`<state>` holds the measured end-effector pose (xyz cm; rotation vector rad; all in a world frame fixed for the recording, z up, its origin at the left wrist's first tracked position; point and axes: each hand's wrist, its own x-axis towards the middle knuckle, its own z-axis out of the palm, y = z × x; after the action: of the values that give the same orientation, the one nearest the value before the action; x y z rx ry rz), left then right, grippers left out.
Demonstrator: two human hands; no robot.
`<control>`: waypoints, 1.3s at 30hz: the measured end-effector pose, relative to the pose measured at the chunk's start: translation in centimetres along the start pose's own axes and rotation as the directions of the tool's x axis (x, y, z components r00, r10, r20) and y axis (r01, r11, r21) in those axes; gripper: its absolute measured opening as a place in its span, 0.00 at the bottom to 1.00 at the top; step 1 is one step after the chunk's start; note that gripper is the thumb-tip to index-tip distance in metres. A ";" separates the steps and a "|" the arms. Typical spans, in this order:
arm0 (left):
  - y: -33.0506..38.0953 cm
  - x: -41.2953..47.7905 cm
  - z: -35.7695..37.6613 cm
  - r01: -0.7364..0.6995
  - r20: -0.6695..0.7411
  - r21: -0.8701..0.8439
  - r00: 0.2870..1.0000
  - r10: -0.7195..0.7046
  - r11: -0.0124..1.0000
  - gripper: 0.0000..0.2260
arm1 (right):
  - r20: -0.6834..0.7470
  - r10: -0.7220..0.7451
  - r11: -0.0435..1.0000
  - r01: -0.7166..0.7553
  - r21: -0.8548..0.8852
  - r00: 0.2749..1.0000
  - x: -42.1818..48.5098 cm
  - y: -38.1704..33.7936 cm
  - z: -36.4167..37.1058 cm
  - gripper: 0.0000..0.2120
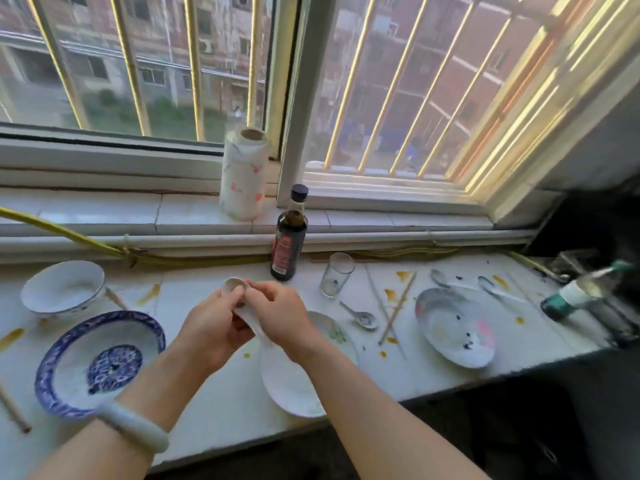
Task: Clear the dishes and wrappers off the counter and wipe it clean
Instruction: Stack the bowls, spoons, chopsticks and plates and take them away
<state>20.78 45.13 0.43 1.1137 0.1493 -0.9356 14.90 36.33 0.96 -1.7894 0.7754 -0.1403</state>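
White tiled tabletop [221,403] under a barred window, sauce smears all over it, so wiping hasn't started as far as I can see. Nearest: white plate [291,386] at the front edge, partly under the right forearm. Blue-patterned bowl [100,362] front left, not yet moved. Both hands are together above the middle of the tabletop: left hand [211,334] and right hand [280,313], fingers of both closed around one white ceramic spoon [239,289], bowl end poking out on top. Looks like collecting has only just begun. Behind the hands another plate [332,330], mostly hidden. To the right: small spoon [363,318], chopsticks [398,306], smeared plate [453,327], two more spoons [446,280] beyond it. White bowl [64,287] far left, empty glass [336,273], dark sauce bottle [289,244] at the back. Green-capped bottle [581,292] lying far right, blurred. No wrappers that I can make out and no cloth in view. Right end is dark, can't tell what's there. Chopstick ends at the left edge are cut off. Paper roll [244,174] on the sill.
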 end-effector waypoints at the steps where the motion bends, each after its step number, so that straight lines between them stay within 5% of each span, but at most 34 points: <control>1: -0.5 0.3 1.0 0.018 0.006 0.033 1.000 -0.018 0.999 0.11 | -0.020 0.011 0.999 -0.010 0.041 1.000 0.1 0.5 -1.5 0.10; 3: -1.2 1.0 3.3 0.064 -0.003 0.097 0.998 -0.064 0.993 0.11 | -0.082 -0.003 1.000 0.004 0.015 0.997 0.8 1.9 -4.6 0.12; 9: -4.6 3.8 8.8 0.187 -0.100 0.210 0.980 -0.169 0.960 0.12 | -0.115 0.089 0.897 -0.130 -0.422 0.989 4.3 8.8 -13.6 0.16; 17: -9.0 6.2 11.6 0.310 -0.173 0.044 0.939 -0.298 0.950 0.12 | 0.100 0.122 0.679 -0.010 -0.734 0.987 8.6 14.6 -17.4 0.18; 25: -10.5 4.9 10.9 0.274 -0.187 -0.241 0.928 -0.321 0.931 0.18 | 0.271 -0.003 0.502 0.236 -0.832 0.963 10.6 15.9 -17.2 0.09; 32: -11.1 6.5 12.4 0.365 -0.156 -0.228 0.901 -0.404 0.903 0.23 | 0.297 -0.296 0.460 0.408 -0.789 0.908 7.4 12.6 -19.8 0.10; 36: -12.1 7.5 15.2 0.446 0.043 -0.245 0.892 -0.450 0.861 0.22 | 0.431 -0.427 0.422 0.596 -0.683 0.795 4.5 12.4 -21.7 0.14; 39: -12.8 8.1 17.0 0.490 0.166 -0.221 0.871 -0.462 0.844 0.20 | 0.463 -0.385 0.390 0.596 -0.702 0.798 3.5 13.4 -22.2 0.14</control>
<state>11.16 25.14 -4.78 0.7905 0.4651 -1.3771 1.68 14.22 -3.70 -2.8840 0.0315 0.0700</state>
